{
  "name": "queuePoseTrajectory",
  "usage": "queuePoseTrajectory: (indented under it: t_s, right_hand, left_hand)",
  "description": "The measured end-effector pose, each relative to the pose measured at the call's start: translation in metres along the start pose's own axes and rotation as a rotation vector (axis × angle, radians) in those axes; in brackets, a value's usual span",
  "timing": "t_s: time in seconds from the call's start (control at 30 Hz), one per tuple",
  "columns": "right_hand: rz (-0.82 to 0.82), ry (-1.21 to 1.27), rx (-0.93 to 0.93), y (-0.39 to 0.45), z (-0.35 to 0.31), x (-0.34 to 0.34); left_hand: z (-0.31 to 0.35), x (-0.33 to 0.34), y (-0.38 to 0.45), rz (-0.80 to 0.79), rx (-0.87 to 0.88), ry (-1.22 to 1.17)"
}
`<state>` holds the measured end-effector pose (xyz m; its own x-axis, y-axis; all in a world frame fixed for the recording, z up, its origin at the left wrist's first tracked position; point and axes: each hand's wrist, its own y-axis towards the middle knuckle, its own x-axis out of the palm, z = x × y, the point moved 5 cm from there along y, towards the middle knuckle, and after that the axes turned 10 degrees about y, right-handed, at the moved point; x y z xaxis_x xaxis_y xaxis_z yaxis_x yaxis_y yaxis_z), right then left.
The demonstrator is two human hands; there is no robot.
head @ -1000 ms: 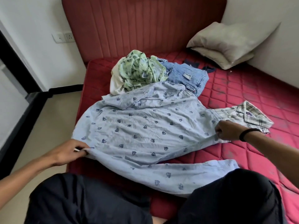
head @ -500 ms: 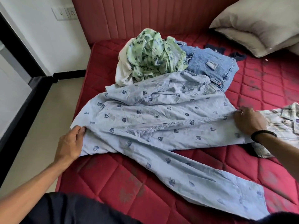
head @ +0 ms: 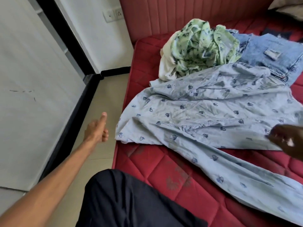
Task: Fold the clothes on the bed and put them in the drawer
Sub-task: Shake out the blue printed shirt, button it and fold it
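Lying spread across the red bed (head: 144,163), the pale blue leaf-print shirt (head: 205,112) has one sleeve trailing toward the near right corner and its left hem hanging just at the mattress edge. No drawer is in view. The left hand (head: 97,131) is off the cloth, out over the floor (head: 101,102) beside the bed, fingers curled into the palm and thumb stuck up, holding nothing. The right hand (head: 288,140) is blurred at the frame's right edge, low over the shirt's body; whether its grip is closed on fabric I cannot tell.

Risk, as I judge it: with only one hand possibly on it, the shirt could skew or bunch if pulled, and the overhanging hem could slide off the bed. The trailing sleeve may fold in crooked. The crumpled green garment (head: 201,46) and the jeans (head: 268,51) touch the collar end and could drag along.

Half a second earlier the left hand lay flat on the shirt's left hem and the right pressed its other side; now the left has let go and moved away.
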<state>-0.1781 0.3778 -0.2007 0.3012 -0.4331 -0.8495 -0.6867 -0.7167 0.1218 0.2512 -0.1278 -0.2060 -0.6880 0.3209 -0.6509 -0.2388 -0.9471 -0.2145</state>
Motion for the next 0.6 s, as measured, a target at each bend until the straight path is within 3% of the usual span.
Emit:
queuePoseTrajectory:
  t_s: [0.07, 0.13, 0.2, 0.3, 0.4, 0.5, 0.53, 0.6]
  right_hand:
    - [-0.318, -0.025, 0.086, -0.032, -0.029, 0.012]
    - [-0.515, -0.115, 0.105, -0.058, -0.032, 0.013]
    - [-0.645, -0.214, 0.09, -0.066, -0.023, 0.012]
    - [-0.813, -0.293, 0.207, -0.086, -0.031, -0.005]
    - [-0.798, -0.384, 0.124, -0.098, -0.046, -0.015]
    - [-0.642, -0.263, 0.048, -0.099, -0.065, -0.047]
    - [-0.643, -0.179, 0.055, -0.099, -0.072, -0.06]
    - [-0.622, -0.02, 0.039, -0.093, -0.087, -0.086]
  left_hand:
    - [-0.01, 0.008, -0.027, -0.305, -0.146, -0.03]
    - [-0.016, 0.023, -0.049, -0.484, -0.15, -0.148]
    - [-0.018, 0.032, -0.053, -0.456, -0.111, -0.248]
    - [-0.018, 0.041, -0.052, -0.29, -0.112, -0.258]
    - [-0.008, 0.035, -0.051, -0.101, -0.108, 0.01]
    - [0.035, 0.026, -0.072, 0.197, 0.303, 0.395]
    - [0.05, 0.033, -0.081, 0.182, 0.485, 0.403]
    - [0.073, 0.056, -0.094, -0.049, 0.742, 0.405]
